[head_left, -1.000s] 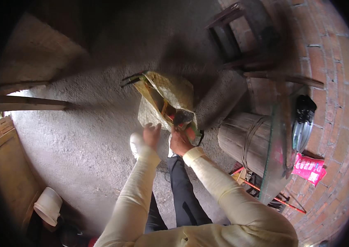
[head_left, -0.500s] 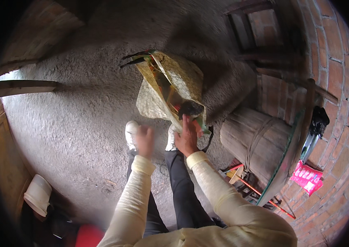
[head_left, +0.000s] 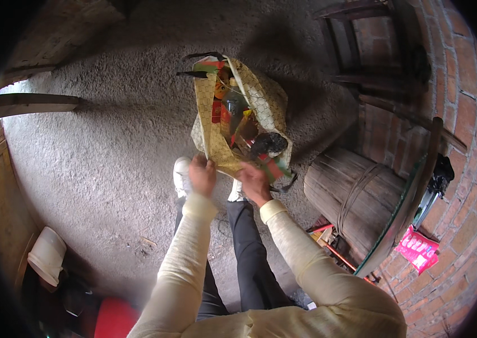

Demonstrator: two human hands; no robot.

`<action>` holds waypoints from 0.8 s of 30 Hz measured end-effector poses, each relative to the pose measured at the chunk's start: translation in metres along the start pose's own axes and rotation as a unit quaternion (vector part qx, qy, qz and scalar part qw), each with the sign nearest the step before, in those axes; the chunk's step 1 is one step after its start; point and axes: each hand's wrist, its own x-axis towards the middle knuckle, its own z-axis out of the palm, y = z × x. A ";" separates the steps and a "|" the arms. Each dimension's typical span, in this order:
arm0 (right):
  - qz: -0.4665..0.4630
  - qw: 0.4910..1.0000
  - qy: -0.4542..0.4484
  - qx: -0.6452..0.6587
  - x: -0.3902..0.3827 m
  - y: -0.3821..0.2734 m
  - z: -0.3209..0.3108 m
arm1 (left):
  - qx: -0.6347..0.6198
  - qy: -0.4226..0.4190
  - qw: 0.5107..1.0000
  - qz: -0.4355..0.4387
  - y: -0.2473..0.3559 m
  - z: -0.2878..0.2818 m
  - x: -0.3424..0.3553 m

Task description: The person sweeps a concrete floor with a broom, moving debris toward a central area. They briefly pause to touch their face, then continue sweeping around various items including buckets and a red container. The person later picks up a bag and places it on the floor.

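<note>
A large yellowish patterned bag [head_left: 261, 96] stands open on the floor before my white shoes, with black straps, mixed colourful packets, a greenish bottle-like item [head_left: 233, 104] and a dark crumpled item [head_left: 267, 144] inside. My left hand [head_left: 203, 176] is closed on the bag's near rim at its left. My right hand [head_left: 252, 180], slightly blurred, grips the near rim at its right, below the dark item. What lies deeper in the bag is hidden.
A wooden barrel [head_left: 351, 191] lies at the right near a brick wall [head_left: 463, 124], with a pink package [head_left: 417, 249] beside it. A dark wooden frame [head_left: 362, 79] stands behind. At left are a wooden beam [head_left: 33, 101], a panel [head_left: 10, 203] and a white bucket [head_left: 46, 254].
The bag sits higher in the picture and has opened wider, showing more contents. My left hand has risen from beside it onto its rim. My right hand remains at the near rim.
</note>
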 end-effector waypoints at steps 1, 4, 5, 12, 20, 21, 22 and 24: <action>0.011 0.998 0.063 0.019 0.009 0.023 -0.001 | 0.069 0.012 0.997 0.043 -0.018 -0.006 0.002; 0.236 0.920 0.169 0.264 0.012 -0.017 -0.014 | 0.124 -0.002 0.992 0.033 0.000 -0.005 -0.015; 0.239 0.899 0.175 0.324 0.011 -0.012 -0.020 | 0.066 -0.008 0.998 0.009 0.018 0.004 -0.021; 0.246 0.883 0.104 0.387 0.035 0.025 -0.023 | -0.034 -0.012 0.998 0.053 0.034 0.011 -0.029; 0.200 0.900 0.107 0.372 0.055 -0.007 -0.044 | -0.016 -0.010 0.999 0.030 0.035 0.006 -0.029; 0.192 0.898 0.105 0.382 0.054 -0.018 -0.047 | -0.009 -0.008 0.999 0.030 0.032 0.005 -0.030; 0.184 0.895 0.104 0.392 0.052 -0.028 -0.049 | -0.005 -0.009 0.999 0.034 0.030 0.003 -0.030; 0.170 0.896 0.111 0.395 0.040 -0.042 -0.055 | 0.003 -0.011 0.999 0.043 0.028 0.001 -0.028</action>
